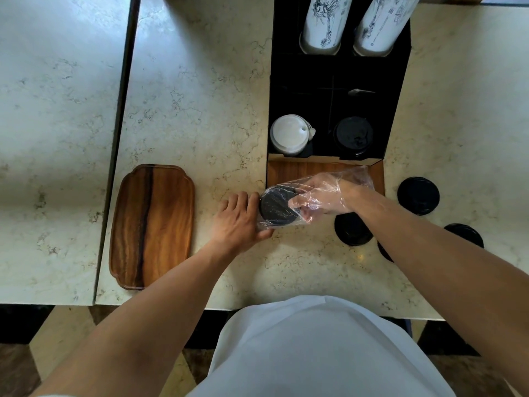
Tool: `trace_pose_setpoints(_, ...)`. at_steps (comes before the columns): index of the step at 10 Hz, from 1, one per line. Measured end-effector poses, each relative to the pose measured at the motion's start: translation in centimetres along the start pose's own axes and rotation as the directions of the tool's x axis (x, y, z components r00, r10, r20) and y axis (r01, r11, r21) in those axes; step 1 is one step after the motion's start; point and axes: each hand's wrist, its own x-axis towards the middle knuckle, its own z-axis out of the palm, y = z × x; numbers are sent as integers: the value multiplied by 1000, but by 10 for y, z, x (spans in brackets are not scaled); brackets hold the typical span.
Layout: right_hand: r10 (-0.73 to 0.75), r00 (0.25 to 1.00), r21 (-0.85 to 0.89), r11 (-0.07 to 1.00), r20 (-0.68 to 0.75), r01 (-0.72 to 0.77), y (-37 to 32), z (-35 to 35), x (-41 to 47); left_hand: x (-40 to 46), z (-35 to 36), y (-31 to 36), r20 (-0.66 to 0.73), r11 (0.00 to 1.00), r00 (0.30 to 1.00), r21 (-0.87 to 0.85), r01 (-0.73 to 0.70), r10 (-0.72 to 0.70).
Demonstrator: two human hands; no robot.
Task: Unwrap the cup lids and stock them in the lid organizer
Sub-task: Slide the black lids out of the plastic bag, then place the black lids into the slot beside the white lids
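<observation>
Two hands on one plastic sleeve (355, 174) of black lids (276, 207), left hand (239, 222) gripping, right hand (323, 196) reaching inside, grip unclear

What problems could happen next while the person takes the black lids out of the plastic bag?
The right hand is deep inside the plastic bag, so the film might tear or cling. The left hand grips only the bag's closed end, so the lid stack might slip. Loose lids near the forearm might get knocked.

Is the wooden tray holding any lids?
No. The wooden tray lies bare left of the left hand; loose black lids sit on the counter at right.
</observation>
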Motion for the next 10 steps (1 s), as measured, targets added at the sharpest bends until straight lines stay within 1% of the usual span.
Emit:
trace_pose_setpoints(1, 46, 999, 56, 997, -28, -44, -3, -6, -10, -2, 3, -3, -1, 999, 1000, 36, -8, 8)
trace_pose_setpoints(2, 52, 997, -171, 983, -62, -62, 6, -17, -12, -3, 2, -3, 18, 999, 1000, 47, 4, -5)
trace_pose_setpoints(3, 69, 990, -85, 993, -124, -80, 25, -40, -25, -3, 3, 0, 35, 998, 999, 53, 18, -20)
trace_pose_setpoints(4, 48, 973, -4, 999, -228, -50, 41, -51, -30, -4, 5, -1, 19, 998, 999, 42, 38, -39)
trace_pose_setpoints(5, 54, 927, 163, 987, -371, 7, 59, -59, -37, -4, 7, 1, 11, 998, 999, 40, 51, -52)
trace_pose_setpoints(6, 87, 893, 279, 959, -441, 45, 70, -67, -36, -5, 8, 3, 8, 997, 997, 36, 73, -74)
trace_pose_setpoints(7, 113, 865, 427, 896, -488, 124, 79, -76, -35, -5, 8, 4, 8, 995, 996, 43, 85, -85)
trace_pose_setpoints(8, 138, 826, 564, 790, -547, 242, 87, -83, -35, -5, 8, 5, 5, 996, 997, 48, 81, -81)
trace_pose_setpoints(9, 135, 819, 623, 721, -557, 305, 83, -79, -33, -6, 7, 3, 3, 996, 998, 60, 69, -69)
trace_pose_setpoints(10, 167, 782, 657, 660, -601, 364, 71, -74, -27, -7, 7, -2, 19, 990, 1000, 138, -16, 14)
